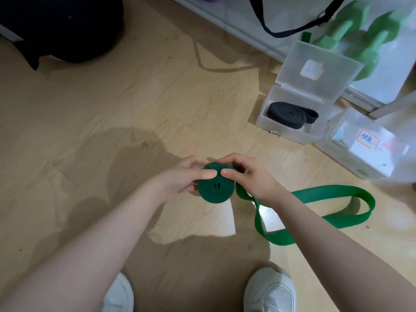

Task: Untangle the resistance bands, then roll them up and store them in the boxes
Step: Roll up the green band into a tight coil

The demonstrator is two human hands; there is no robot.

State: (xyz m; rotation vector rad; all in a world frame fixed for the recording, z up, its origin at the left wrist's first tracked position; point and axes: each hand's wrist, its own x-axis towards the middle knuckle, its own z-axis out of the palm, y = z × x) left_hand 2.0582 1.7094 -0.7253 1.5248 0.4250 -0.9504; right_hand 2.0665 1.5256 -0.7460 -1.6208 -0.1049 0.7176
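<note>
A green resistance band (215, 188) is held above the wooden floor (90, 131) in the middle of the view, most of it already wound into a tight flat coil. The coil is gripped from the left by the left hand (186, 176) and from the right by the right hand (245, 174), with both thumbs pressed side by side on its upper face and the fingers curled round its far edge, so that both hands are clamped on the roll. From the right side of the coil an unrolled tail of the same band is seen passing under the right wrist and lying in a long loose loop on the floor to the right; no knot can be seen in that loop, so the untangling is judged to be finished for this band. Farther off on the right, a clear plastic box (290, 129) is stood open with its lid (319, 68) tipped back, and a black resistance band (290, 114) is already laid inside it, rolled up, though one end is seen spilling slightly toward the right wall of the box. Just beside it, nearer and to the right, a second clear box (360, 143) with a handwritten label is set down with its lid apparently shut. The task is therefore judged to be well past halfway: one band is stored, while the green one has yet to be rolled to its end and placed in a box, presumably the labelled one, which would have to be opened first.
</note>
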